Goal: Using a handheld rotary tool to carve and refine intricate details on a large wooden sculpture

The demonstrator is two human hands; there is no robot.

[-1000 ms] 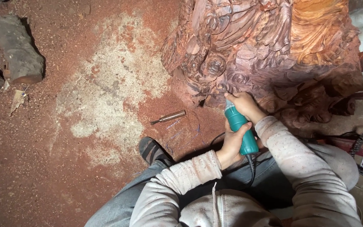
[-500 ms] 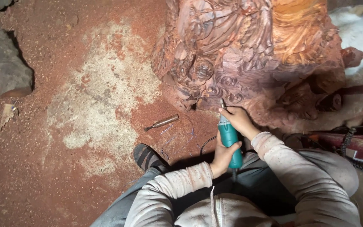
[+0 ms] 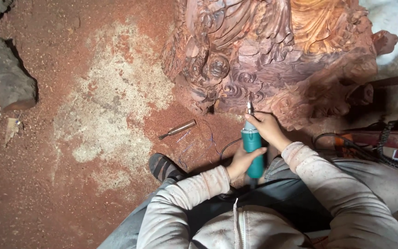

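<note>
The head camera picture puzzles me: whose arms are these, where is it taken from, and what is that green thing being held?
The camera sits on a person's head and looks straight down, so the arms are that person's own. Both hands grip a teal handheld power tool: the left hand wraps its rear body, the right hand steadies the front. Its thin bit points at the base of a large reddish carved wood sculpture, covered in swirls and folds. The ground is coated with red sawdust, with a paler patch in the middle. A small metal chisel-like tool lies loose there, near the person's dark shoe. Dark cables lie at the right.
</note>
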